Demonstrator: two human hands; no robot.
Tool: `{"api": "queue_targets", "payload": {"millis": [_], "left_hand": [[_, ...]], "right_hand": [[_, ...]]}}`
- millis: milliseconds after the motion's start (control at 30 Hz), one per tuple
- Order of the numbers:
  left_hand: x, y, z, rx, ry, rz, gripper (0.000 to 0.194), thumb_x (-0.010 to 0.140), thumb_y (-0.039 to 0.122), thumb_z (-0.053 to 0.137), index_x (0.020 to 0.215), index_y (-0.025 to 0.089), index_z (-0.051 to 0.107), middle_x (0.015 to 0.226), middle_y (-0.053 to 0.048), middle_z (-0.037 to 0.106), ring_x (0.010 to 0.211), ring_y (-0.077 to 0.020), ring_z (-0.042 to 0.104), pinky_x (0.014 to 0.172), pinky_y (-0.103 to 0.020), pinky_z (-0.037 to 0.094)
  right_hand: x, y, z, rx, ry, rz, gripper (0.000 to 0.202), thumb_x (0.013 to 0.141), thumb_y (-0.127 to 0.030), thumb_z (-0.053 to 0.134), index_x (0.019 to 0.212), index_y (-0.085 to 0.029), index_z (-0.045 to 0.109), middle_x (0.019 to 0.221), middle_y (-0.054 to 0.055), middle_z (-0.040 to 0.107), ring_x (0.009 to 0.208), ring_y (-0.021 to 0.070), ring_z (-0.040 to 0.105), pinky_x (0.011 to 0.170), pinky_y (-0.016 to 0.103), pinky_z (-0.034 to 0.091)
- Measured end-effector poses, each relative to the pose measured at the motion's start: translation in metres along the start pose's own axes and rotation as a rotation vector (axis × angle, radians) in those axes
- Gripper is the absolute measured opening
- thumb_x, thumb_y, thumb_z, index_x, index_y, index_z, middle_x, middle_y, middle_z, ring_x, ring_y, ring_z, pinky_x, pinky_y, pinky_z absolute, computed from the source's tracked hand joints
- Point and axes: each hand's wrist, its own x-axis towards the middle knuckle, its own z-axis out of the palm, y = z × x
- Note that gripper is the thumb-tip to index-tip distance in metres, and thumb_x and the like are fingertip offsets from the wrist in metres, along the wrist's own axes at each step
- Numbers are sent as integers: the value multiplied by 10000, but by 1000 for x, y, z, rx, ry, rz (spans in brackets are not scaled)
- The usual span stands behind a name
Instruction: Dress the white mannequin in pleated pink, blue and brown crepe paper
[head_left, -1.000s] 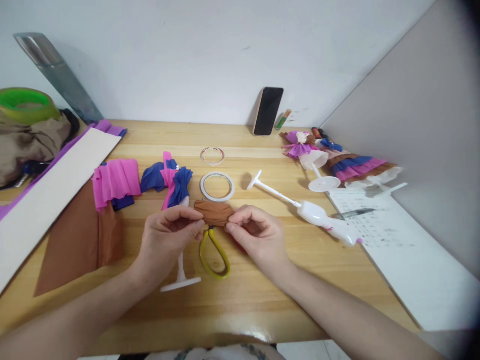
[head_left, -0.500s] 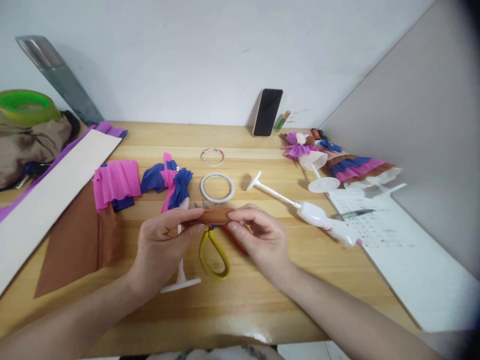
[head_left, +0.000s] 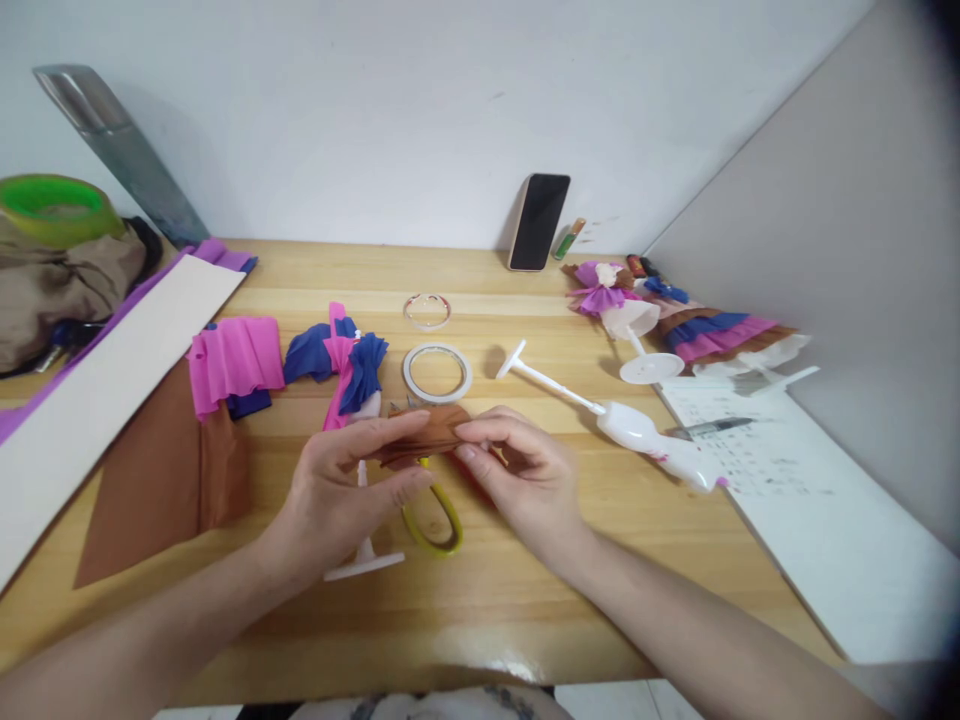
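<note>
Brown folded paper [head_left: 441,428] above yellow-handled scissors [head_left: 456,525]
Right hand [head_left: 529,470] pinches one end; left hand [head_left: 326,490] holds finger and thumb apart around the other. Light, even pressure should keep the folds aligned.

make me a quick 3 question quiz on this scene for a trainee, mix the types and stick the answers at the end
1. Multiple choice: what colour is the folded piece that the right hand pinches?
a) pink
b) brown
c) blue

2. True or false: the phone lies flat with its screen down.

3. Fill the gap with "nearer to" or "farther from": the white ring lies ____ the right hand than the thinner ring does.

Key
1. b
2. False; it stands on end with its dark screen showing.
3. nearer to
</note>
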Motion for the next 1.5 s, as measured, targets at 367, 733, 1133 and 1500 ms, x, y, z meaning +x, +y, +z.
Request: {"api": "queue_targets", "payload": {"millis": [367,733,1133,1500], "left_hand": [[4,7,6,-44,124,-56,201,666,77,745,791,222,806,567,8,732,491,-135,673,529,-209,576],[5,1,-3,302,143,157,212,705,127,772,843,286,802,800,23,790,660,-137,734,662,-186,576],[7,0,-5,518,53,447,201,790,94,680,868,246,786,816,-16,790,696,-148,740,673,-195,582],[8,-13,-7,622,73,535,141,832,125,654,928,181,742,837,-41,778,710,-138,730,658,-189,573]], "right_hand": [[-2,0,1,20,-9,16,145,771,-114,667,829,-234,724,677,-3,591,637,129,566,592,271,480],[1,-1,-3,35,21,20,163,755,-109,685,832,-239,746,684,1,633,626,129,578,580,265,490],[2,1,-5,-153,-66,-164,304,852,-69,592,1025,-269,742,886,49,712,785,159,666,677,291,543],[3,4,-1,-205,-40,-144,153,846,-83,608,864,-205,697,795,30,687,715,135,649,637,249,525]]}}
